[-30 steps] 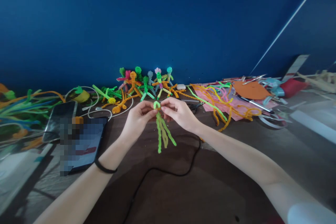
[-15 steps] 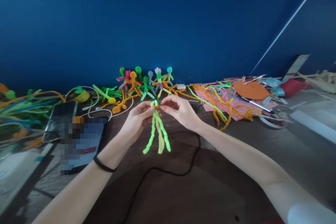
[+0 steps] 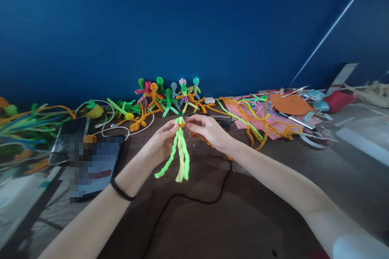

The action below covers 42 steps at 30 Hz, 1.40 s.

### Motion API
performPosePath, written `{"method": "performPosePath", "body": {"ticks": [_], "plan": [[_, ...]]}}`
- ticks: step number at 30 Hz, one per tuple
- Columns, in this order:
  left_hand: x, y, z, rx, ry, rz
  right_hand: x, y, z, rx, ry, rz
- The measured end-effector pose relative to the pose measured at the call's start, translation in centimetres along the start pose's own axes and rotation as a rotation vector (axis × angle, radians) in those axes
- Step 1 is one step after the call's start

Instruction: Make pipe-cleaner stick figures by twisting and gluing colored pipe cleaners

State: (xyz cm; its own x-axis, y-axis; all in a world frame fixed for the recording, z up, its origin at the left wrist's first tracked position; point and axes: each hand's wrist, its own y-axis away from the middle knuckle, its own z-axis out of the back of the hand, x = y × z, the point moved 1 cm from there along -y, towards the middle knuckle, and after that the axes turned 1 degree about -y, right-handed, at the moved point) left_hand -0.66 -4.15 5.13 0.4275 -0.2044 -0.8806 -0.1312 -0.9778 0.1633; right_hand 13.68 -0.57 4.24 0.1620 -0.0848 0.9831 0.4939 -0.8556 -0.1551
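Note:
Over the middle of the dark table, my left hand (image 3: 162, 139) pinches the top of a bundle of lime-green and pale yellow pipe cleaners (image 3: 181, 153). Its fuzzy strands hang down below my fingers. An orange pipe cleaner (image 3: 206, 141) crosses the bundle near its top and trails out under my right hand (image 3: 206, 128). The right fingers are closed on that orange piece, close beside the left fingertips. Part of the bundle's top is hidden by my fingers. Behind my hands, several small pipe-cleaner figures (image 3: 154, 93) in mixed colours stand along the blue wall.
Left lie a phone (image 3: 69, 137), a tablet (image 3: 103, 166), a white cable (image 3: 105, 123) and many loose pipe cleaners (image 3: 30, 129). Right, scissors (image 3: 227, 122), pink paper (image 3: 240, 119), orange paper (image 3: 290, 104) and a dark pen-like tool (image 3: 296, 122). A black cord (image 3: 194, 199) crosses the front.
The bundle's strands have swung slightly left and down. A length of orange pipe cleaner now shows beneath my right hand, which has shifted a little. Things on the table stay put.

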Motion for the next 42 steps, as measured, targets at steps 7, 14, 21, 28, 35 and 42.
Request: {"method": "performPosePath", "body": {"ticks": [7, 14, 21, 28, 35, 42], "plan": [[1.2, -0.2, 0.5, 0.079, 0.1, 0.113, -0.8, 0.1, -0.5, 0.027, -0.264, -0.025], [1.1, -0.5, 0.5, -0.044, -0.148, -0.155, -0.9, 0.0, -0.5, -0.016, -0.317, -0.054], [-0.8, -0.6, 0.9, -0.068, -0.74, -0.452, -1.0, 0.0, -0.4, -0.018, -0.268, -0.056], [-1.6, -0.1, 0.6, -0.028, -0.842, -0.436, -0.6, 0.1, -0.3, -0.012, -0.202, -0.04], [-1.9, 0.0, 0.6, -0.012, -0.822, -0.405, -0.3, 0.3, -0.5, 0.021, -0.109, 0.018], [-1.1, -0.3, 0.9, 0.034, -0.46, -0.292, 0.1, 0.4, -0.7, 0.036, -0.085, 0.065]]}}
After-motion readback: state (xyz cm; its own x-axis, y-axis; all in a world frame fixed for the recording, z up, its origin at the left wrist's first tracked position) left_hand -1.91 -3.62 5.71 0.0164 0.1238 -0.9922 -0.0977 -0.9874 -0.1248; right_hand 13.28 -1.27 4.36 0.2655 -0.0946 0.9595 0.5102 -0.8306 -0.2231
